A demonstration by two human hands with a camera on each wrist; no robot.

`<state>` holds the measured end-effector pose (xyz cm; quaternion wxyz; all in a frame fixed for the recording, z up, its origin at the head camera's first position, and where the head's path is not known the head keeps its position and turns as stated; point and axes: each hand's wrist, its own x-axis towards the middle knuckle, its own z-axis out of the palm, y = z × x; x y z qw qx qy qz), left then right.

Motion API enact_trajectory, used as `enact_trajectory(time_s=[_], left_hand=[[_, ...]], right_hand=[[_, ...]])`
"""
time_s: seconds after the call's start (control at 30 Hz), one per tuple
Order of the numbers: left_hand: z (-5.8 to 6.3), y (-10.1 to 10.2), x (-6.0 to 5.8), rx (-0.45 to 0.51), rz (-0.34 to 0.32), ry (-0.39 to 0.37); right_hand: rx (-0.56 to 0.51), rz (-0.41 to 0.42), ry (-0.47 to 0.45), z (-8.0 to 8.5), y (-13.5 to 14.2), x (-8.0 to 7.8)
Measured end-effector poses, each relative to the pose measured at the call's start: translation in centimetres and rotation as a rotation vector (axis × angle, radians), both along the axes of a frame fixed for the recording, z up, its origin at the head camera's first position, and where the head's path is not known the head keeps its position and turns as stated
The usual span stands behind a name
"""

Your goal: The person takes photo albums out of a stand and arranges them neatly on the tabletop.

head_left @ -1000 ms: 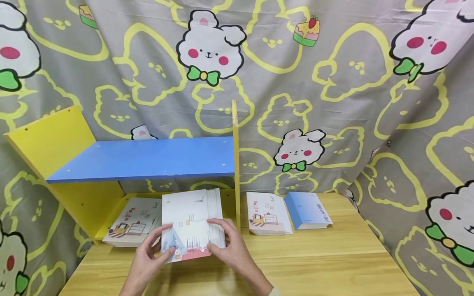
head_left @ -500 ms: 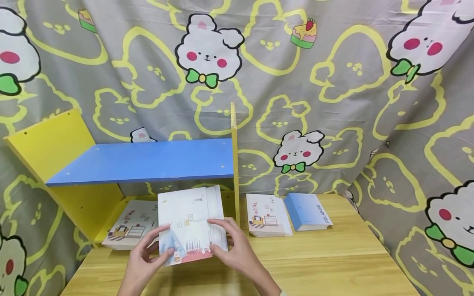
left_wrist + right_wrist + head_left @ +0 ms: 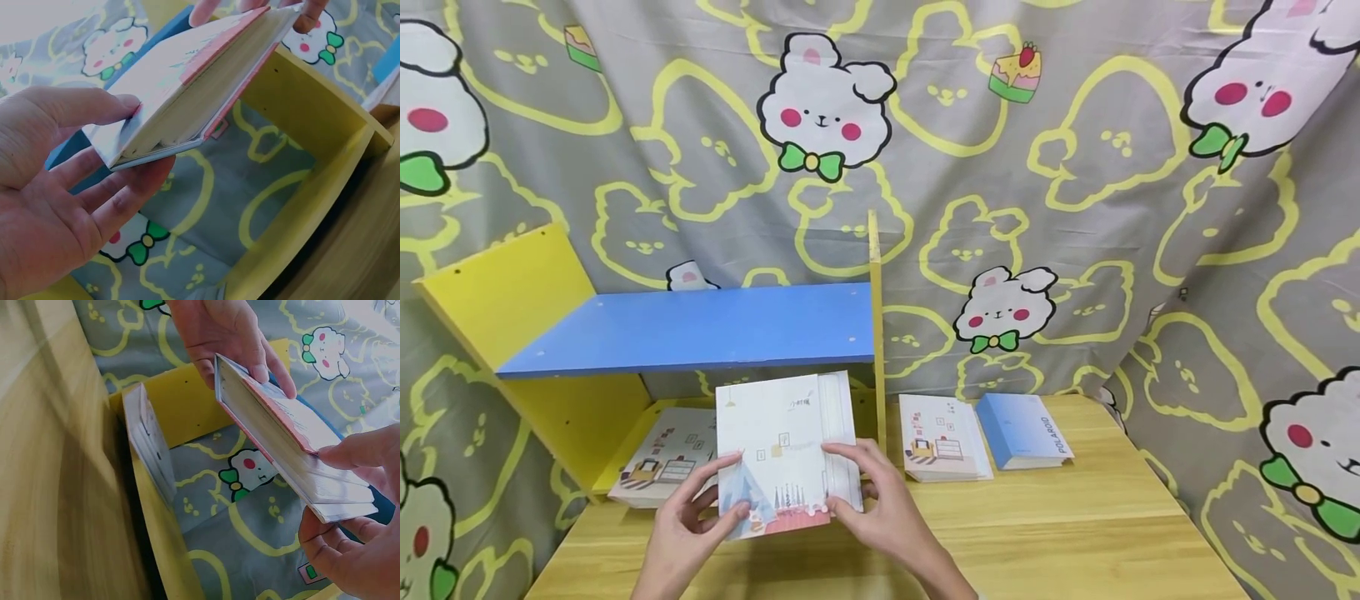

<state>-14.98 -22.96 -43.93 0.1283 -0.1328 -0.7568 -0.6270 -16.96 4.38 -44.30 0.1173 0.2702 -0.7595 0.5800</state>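
A white photo album (image 3: 775, 446) with a drawn room scene, a blue tent and a pink strip along the bottom is held up over the table, in front of the shelf. My left hand (image 3: 692, 517) pinches its lower left side, thumb on the cover and fingers behind. At the right side my right hand (image 3: 880, 508) grips it the same way, beside page edges that show past the cover. In the left wrist view the bottom edge of the album (image 3: 187, 112) shows a thick block of pages. The right wrist view shows the right-hand pages of the album (image 3: 337, 487) slightly spread.
A yellow shelf unit with a blue board (image 3: 715, 325) stands behind. A similar white album (image 3: 666, 458) lies in its lower left part. Right of the yellow upright (image 3: 877, 333), another white album (image 3: 940, 437) and a blue POLAROID album (image 3: 1022, 429) lie on the wooden table (image 3: 1037, 533).
Both hands have shifted the album slightly to the left, keeping their grip. More of the page edges shows at its right side. The albums on the table and shelf have not moved.
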Motion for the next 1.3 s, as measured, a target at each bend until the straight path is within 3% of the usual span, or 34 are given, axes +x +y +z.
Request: enact_trajectory(time_s=[0.33, 0.57, 1.03, 1.3], left_hand=[[1.0, 0.5, 0.5, -0.023, 0.031, 0.029], [2.3, 0.9, 0.5, -0.064, 0.047, 0.058], [4.0, 0.6, -0.7, -0.084, -0.040, 0.139], [4.7, 1.2, -1.0, -0.026, -0.098, 0.211]], right_hand=[[0.009, 0.002, 0.033, 1.1, 0.4, 0.4], [-0.006, -0.010, 0.054, 1.8, 0.8, 0.7], [-0.001, -0.046, 0.108, 3.3, 1.1, 0.3], [0.011, -0.073, 0.120, 4.1, 1.7, 0.3]])
